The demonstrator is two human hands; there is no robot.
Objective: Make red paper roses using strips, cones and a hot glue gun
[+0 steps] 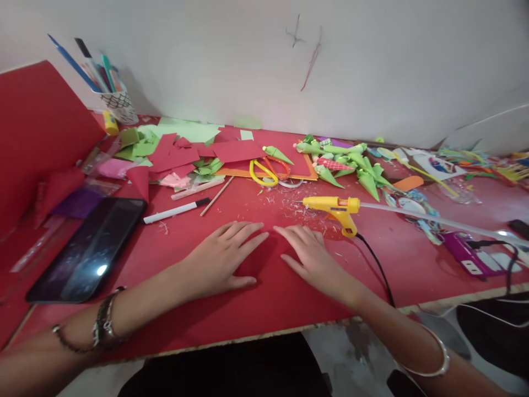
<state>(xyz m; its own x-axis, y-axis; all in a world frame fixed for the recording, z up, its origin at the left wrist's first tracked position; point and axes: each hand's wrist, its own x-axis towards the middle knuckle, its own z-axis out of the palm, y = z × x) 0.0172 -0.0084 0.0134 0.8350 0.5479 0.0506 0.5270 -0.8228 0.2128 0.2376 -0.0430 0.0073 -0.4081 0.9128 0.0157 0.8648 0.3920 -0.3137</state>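
Observation:
My left hand point(225, 256) lies palm down on the red tabletop point(182, 314), fingers stretched out and holding nothing. Just across a narrow gap, my right hand point(309, 253) also rests flat with its fingers extended. Beyond the right hand sits a yellow hot glue gun point(333, 207) on its side, a long clear glue stick point(413, 214) running from its back. A white marker with a black cap point(176, 210) and a thin wooden stick point(217, 197) are beyond my left hand. Small glue scraps point(281, 204) are scattered past the fingertips.
A black phone point(86, 253) lies at the left. Along the wall are red paper pieces point(173, 157), scissors with yellow and red handles point(264, 172), several green paper cones point(366, 171) and a pen cup point(119, 105). A purple power strip point(471, 256) with cables is at the right.

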